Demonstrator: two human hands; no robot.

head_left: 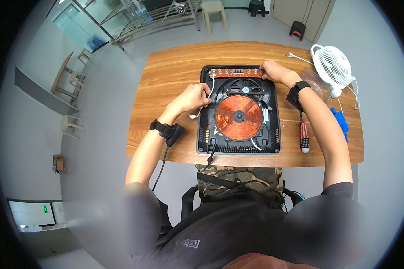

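An opened induction cooker base in black plastic lies on the wooden table in front of me. At its middle sits a round copper coil, with a black fan housing behind it. An orange circuit board runs along the far edge. My right hand grips that board's right end, fingertips bent over it. A white cable comes off the board's left end. My left hand pinches this cable at the base's left side, and its white plug hangs out below my fingers.
A red-and-black screwdriver lies right of the base. Farther right are a white fan with its cord, a clear plastic bag and a blue cloth-like item. A black power cord hangs over the table's front edge.
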